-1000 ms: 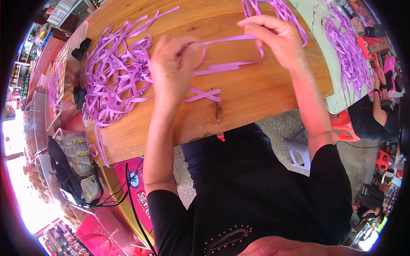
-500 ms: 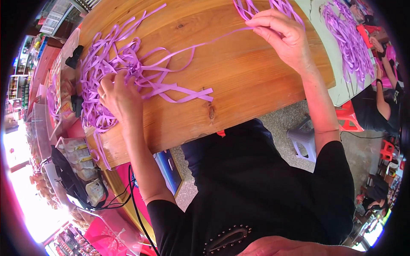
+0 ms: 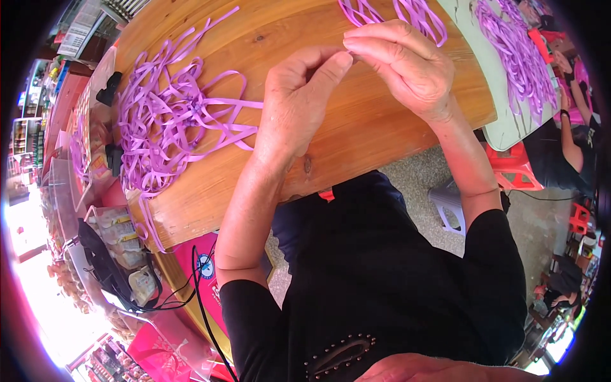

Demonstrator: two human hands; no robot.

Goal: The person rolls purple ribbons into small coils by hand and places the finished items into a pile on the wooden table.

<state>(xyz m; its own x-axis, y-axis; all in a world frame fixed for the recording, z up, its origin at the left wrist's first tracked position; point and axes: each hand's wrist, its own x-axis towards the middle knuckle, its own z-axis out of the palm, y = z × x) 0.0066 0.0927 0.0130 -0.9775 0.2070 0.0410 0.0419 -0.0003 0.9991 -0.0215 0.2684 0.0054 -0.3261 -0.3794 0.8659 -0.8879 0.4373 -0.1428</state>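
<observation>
My left hand and my right hand meet over the far middle of the table, fingertips almost touching. Thumb and forefinger of the left are pinched together, and the right fingers are closed in a pinch too. The bit of purple ribbon between them is mostly hidden by the fingers. From a tangled heap of purple ribbon on the left, strands run across the wood and pass behind my left hand. Beyond my right hand lie loops of purple ribbon at the table's far edge.
The wooden table has its near edge before my lap. A white surface on the right bears another purple ribbon bundle. Red stools and a grey stool stand there. A co-worker's arm shows far right.
My left hand has left the ribbon heap and moved right, up to my right hand. My right hand has shifted slightly left. The taut strand between them is no longer visible.
</observation>
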